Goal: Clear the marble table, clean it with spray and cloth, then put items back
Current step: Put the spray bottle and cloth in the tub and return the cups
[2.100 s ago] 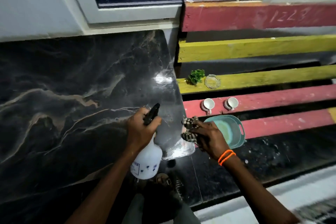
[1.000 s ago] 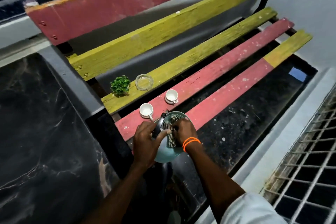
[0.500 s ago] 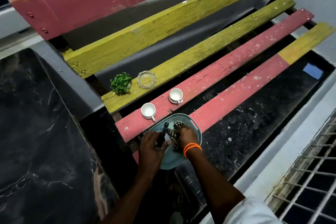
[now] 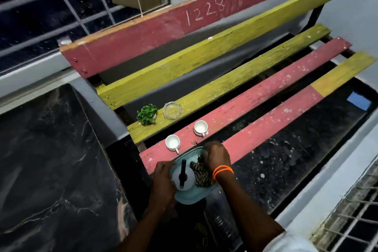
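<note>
Both hands are down at the teal tray (image 4: 191,198) on the front slat of the painted bench (image 4: 266,112): the left hand (image 4: 162,182) curls its fingers round the tray's left rim beside the spray bottle (image 4: 183,178), and the right hand (image 4: 217,156) grips the far rim just above the striped cloth (image 4: 201,174). With bottle and cloth loaded on the tray, a two-handed hold probably keeps it level for carrying. The marble table (image 4: 51,170) lies bare to the left, while two white cups (image 4: 172,142), a glass ashtray (image 4: 172,110) and a small plant (image 4: 147,114) wait on the bench slats.
</note>
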